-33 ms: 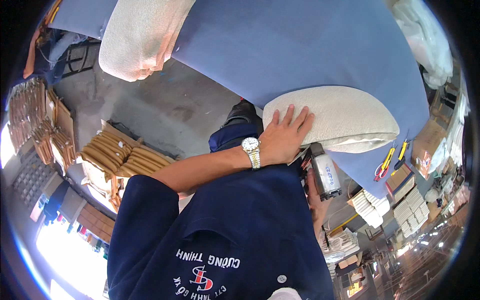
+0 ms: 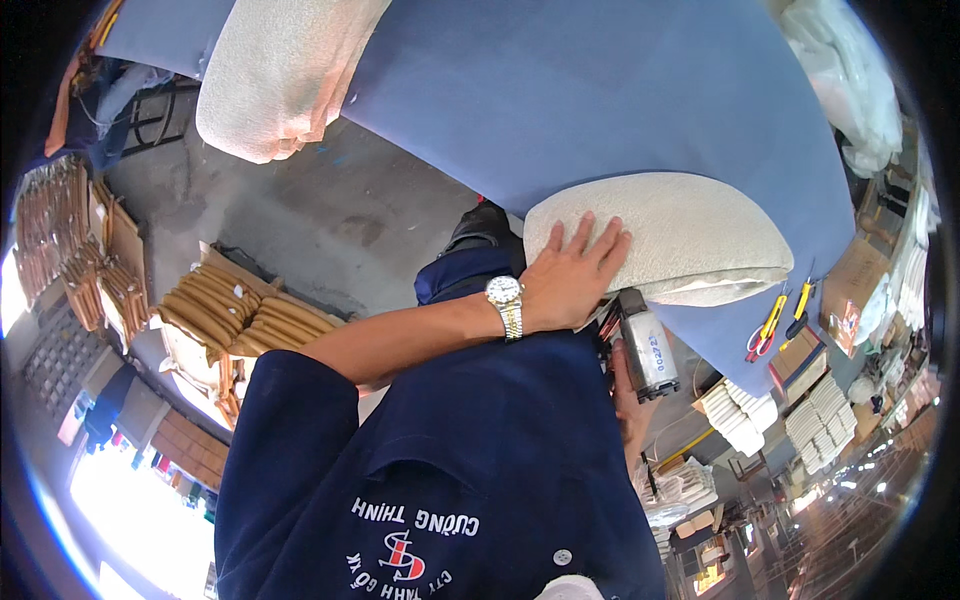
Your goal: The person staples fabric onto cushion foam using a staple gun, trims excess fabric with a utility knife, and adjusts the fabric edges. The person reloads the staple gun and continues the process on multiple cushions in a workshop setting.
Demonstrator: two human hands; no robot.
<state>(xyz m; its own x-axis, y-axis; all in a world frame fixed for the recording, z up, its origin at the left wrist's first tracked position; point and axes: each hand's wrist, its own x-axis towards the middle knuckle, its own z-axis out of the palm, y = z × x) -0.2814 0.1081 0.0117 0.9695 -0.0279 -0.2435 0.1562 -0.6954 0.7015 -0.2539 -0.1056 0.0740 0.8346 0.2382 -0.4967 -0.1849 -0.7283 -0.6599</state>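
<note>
left hand (image 2: 570, 282): palm down, fingers (image 2: 580, 236) spread | left forearm (image 2: 420, 335): bare | right hand (image 2: 627, 395): low, partly hidden

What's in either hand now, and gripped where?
The right hand holds the silver tool, its grip mostly hidden. The left hand lies spread on the cushion, holding nothing.

Strong white light poured from an opening (image 2: 140, 520) well behind and left of the left hand (image 2: 565, 280), blown out, with bluish fringing. The cushion (image 2: 670, 235) beneath that hand was evenly bright and sharp. Glare marked the metal tool (image 2: 652, 355) at the right hand (image 2: 630, 405); farther right, the background (image 2: 860, 500) looked dim, soft and curved toward the black rim.
</note>
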